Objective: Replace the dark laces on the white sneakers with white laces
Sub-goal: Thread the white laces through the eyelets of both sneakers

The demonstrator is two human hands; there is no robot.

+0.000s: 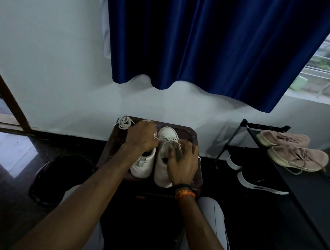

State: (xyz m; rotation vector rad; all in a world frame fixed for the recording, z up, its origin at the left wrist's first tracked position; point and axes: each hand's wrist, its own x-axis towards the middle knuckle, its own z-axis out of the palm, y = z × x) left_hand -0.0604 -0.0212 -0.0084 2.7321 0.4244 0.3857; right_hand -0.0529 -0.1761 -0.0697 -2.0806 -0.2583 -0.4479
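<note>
Two white sneakers [163,159] sit side by side on a small dark stool [108,152]. Threading a white lace [170,141] through the right sneaker appears under way. The left hand [142,136] pinches a lace end with curled fingers. The right hand [183,160] presses the tongue, fingers spread. Next, likely pull the lace snug. A spare lace [124,122] lies at the stool's far left corner.

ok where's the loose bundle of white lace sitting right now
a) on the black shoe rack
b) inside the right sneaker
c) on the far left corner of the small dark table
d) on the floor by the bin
c: the bundle of white lace lies on the far left corner of the small dark table, just beyond the left hand.
</note>
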